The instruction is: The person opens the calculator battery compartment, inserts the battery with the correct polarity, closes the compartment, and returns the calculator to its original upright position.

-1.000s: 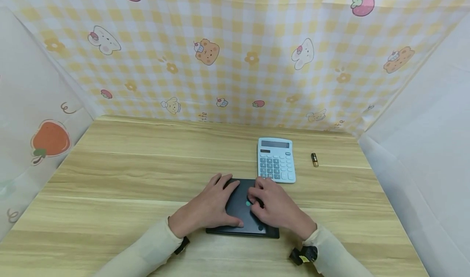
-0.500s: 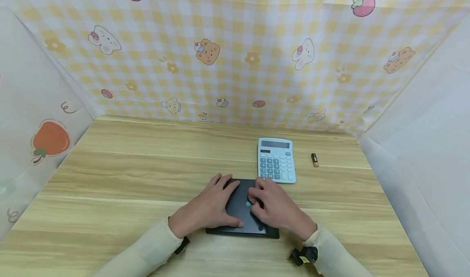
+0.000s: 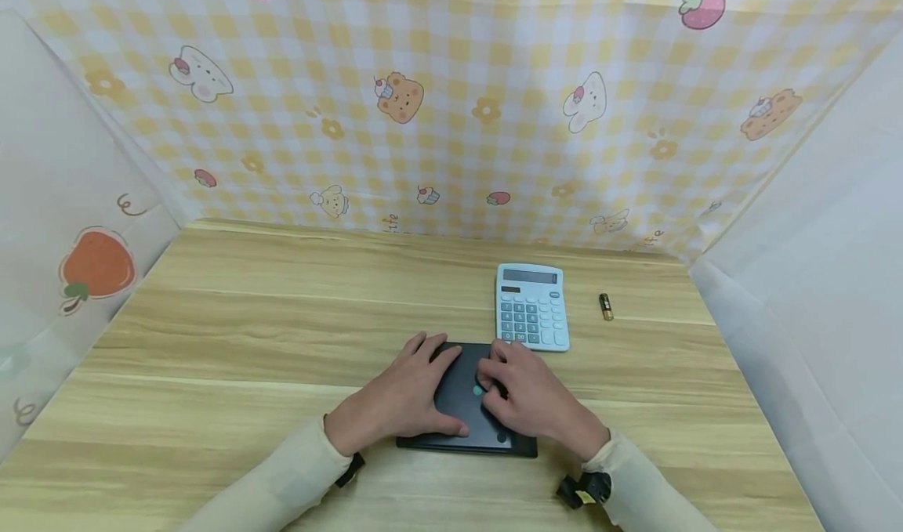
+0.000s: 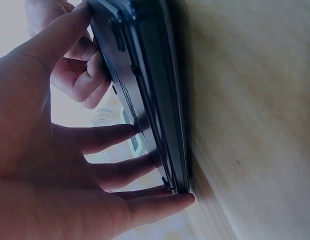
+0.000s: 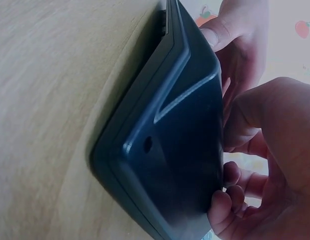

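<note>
A black, flat, wedge-shaped device (image 3: 462,379) lies on the table, with a small teal dot (image 3: 477,390) on its upper face. My left hand (image 3: 409,395) rests across its left part, fingers spread and fairly straight. Its thumb presses near the front edge, and the little finger reaches past the device's side in the left wrist view. My right hand (image 3: 525,391) is on the right part, fingers curled and fingertips touching the surface beside the dot. Seen from the right wrist, the device's thick end (image 5: 160,145) has a small round hole; nothing can be made out between my fingertips.
A light blue calculator (image 3: 532,306) lies just behind the device, close to my right fingers. Farther right is a small black and copper battery (image 3: 606,306). A checked cloth (image 3: 437,148) hangs behind the wooden table (image 3: 282,305), with pale cloth at both sides.
Both hands and the device hold their places. Only a very slight shift of the head view shows.
</note>
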Tool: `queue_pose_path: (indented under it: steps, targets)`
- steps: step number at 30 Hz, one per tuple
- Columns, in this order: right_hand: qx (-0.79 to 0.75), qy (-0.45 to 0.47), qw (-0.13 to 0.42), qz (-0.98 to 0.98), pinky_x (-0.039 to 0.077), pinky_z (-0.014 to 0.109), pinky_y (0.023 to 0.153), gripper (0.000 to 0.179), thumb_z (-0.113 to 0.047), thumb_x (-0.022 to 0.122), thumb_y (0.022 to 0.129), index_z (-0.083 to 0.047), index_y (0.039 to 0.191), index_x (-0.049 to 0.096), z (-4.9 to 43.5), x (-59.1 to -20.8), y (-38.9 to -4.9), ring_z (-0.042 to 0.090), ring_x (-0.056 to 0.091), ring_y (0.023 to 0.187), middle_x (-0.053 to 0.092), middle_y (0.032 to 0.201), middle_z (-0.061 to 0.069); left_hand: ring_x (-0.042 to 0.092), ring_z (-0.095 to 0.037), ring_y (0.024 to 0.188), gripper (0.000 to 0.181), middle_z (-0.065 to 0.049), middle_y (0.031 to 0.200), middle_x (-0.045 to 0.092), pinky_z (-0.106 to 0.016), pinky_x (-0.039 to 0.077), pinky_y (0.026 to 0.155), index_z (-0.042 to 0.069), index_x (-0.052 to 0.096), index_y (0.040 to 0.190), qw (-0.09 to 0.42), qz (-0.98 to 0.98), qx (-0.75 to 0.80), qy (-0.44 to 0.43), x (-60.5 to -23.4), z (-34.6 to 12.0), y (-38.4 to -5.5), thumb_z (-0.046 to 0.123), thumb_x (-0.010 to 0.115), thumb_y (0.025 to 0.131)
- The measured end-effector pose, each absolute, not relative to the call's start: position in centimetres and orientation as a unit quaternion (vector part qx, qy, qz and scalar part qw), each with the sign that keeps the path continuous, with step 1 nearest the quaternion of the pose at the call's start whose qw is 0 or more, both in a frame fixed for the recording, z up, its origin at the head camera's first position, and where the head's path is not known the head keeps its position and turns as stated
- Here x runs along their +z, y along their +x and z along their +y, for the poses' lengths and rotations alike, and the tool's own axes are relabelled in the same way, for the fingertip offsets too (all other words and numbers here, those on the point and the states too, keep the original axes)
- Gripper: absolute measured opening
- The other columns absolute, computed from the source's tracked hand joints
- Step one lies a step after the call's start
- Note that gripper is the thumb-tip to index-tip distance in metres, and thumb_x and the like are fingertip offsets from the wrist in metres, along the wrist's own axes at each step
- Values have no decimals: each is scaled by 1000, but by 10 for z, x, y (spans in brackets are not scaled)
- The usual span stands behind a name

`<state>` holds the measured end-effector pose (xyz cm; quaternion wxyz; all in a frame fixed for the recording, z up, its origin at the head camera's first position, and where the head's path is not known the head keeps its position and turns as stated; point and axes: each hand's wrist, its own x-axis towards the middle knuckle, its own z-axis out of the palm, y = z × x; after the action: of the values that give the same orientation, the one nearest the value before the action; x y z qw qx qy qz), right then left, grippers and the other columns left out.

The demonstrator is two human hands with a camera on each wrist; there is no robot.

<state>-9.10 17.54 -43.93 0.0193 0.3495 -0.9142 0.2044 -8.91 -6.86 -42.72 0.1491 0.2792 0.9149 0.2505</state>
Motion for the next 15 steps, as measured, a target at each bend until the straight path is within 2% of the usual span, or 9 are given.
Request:
queue_pose_path:
  steps: [15]
  targets:
    - [228, 342, 24, -911, 35, 28, 68, 19, -10, 66, 88, -24, 80, 55, 176, -439, -91, 10, 37, 73, 40, 84, -10, 27, -58, 157, 106, -28, 170, 36, -66, 41, 120, 4, 49, 164, 152, 915, 250, 277, -427, -69, -90, 59, 92, 84]
